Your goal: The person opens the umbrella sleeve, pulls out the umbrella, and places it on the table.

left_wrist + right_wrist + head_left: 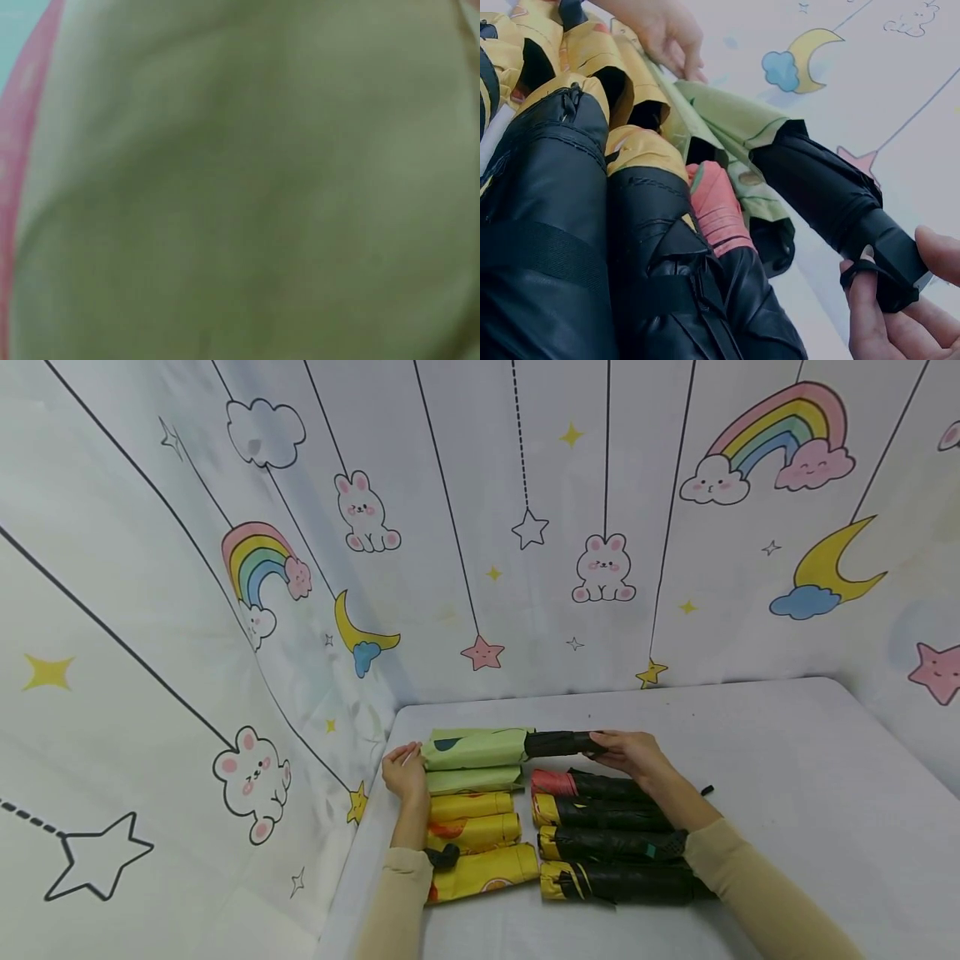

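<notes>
A folded black umbrella (558,743) lies partly inside a light green sleeve (480,749) near the back of the table. My left hand (405,772) pinches the sleeve's far left end. At the other end, my right hand (630,752) grips the umbrella's black handle (885,244), with its wrist strap (877,276) by the fingers. Pale green cloth (247,180) fills the left wrist view, so that hand's fingers are hidden there. Just in front of the held sleeve lies a second green sleeve (474,780).
Yellow sleeves (480,833) are stacked in a column at left on the white table (795,793). Several folded black umbrellas with yellow ends (607,842) lie beside them at right, one with a red end (553,782). A patterned curtain (450,468) hangs behind.
</notes>
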`<state>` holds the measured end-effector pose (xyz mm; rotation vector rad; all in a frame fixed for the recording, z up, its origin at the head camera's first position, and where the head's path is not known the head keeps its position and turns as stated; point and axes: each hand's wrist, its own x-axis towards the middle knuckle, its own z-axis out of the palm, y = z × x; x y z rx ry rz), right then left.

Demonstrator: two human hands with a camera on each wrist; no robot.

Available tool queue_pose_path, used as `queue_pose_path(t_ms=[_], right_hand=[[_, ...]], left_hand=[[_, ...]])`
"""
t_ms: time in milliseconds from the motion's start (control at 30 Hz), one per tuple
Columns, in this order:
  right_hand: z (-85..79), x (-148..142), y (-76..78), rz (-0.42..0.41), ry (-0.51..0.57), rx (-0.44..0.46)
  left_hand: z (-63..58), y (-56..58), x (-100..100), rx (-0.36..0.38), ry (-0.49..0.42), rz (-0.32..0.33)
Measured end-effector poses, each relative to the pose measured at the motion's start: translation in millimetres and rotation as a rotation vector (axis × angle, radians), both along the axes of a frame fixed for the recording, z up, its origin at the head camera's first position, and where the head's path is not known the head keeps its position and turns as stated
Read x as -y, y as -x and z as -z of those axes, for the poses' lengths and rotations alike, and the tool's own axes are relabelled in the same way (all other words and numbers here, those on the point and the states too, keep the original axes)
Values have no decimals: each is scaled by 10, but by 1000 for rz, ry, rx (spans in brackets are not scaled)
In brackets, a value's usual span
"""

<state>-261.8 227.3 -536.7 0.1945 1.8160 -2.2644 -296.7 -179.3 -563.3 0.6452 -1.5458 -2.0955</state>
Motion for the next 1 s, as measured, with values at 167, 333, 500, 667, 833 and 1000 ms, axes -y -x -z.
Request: queue_pose_path(t_ms=[167, 333, 500, 667, 833, 1000], right_hand=[[-5, -25, -27, -3, 12, -6], [-1, -54, -50, 0, 15, -11], [-3, -103, -67, -6, -9, -17], [18, -138, -70, 3, -17, -6], [23, -172, -77, 5, 0, 1], [10, -202, -83, 26, 15, 12]], left_hand=[[-15, -5, -10, 0, -10, 1], [-17, -7, -10, 6, -5, -5], [11, -17, -3, -24, -20, 0], [50, -22, 6, -62, -35, 17], [52, -26, 12, -67, -35, 23], [33, -32, 8, -63, -32, 22]])
